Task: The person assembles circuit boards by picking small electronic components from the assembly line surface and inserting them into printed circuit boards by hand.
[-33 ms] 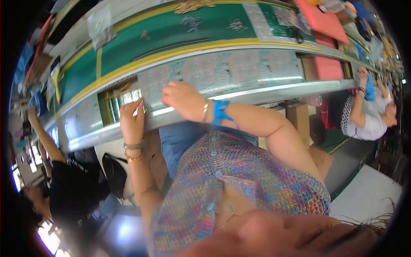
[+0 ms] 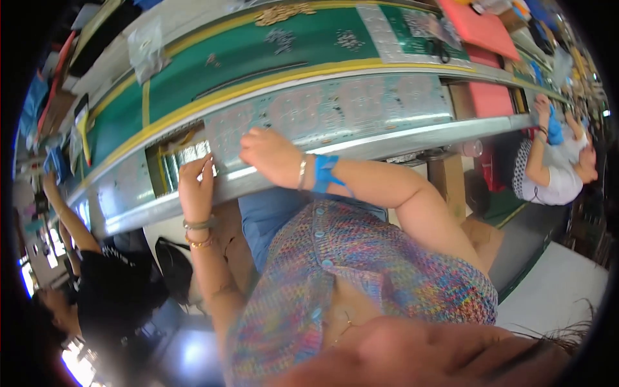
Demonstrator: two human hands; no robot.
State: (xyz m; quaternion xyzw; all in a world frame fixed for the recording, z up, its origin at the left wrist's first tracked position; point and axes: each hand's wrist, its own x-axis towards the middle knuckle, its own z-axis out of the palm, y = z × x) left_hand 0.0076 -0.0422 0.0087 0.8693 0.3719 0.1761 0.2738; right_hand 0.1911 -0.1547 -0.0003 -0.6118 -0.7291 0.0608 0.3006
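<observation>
My left hand point(image 2: 195, 186) is at the front metal rail point(image 2: 258, 171), by the left end of a long panel of circuit boards point(image 2: 345, 106). Its fingertips are pinched together; what is between them, if anything, is too small to make out. To its right, my right hand point(image 2: 272, 155) bends over the front left part of the panel with curled fingers, their tips hidden beneath the hand. A blue wrist strap point(image 2: 327, 173) is around my right wrist. The panel is pale grey-green with reddish outlines and small dark parts, and lies flat along the rails.
A green work surface point(image 2: 245, 48) behind the panel holds piles of small parts point(image 2: 280, 40) and a thin dark rod point(image 2: 251, 80). An opening point(image 2: 177, 158) lies left of the panel. Pink foam point(image 2: 480, 32) stands far right. Co-workers point(image 2: 548, 168) sit at both sides.
</observation>
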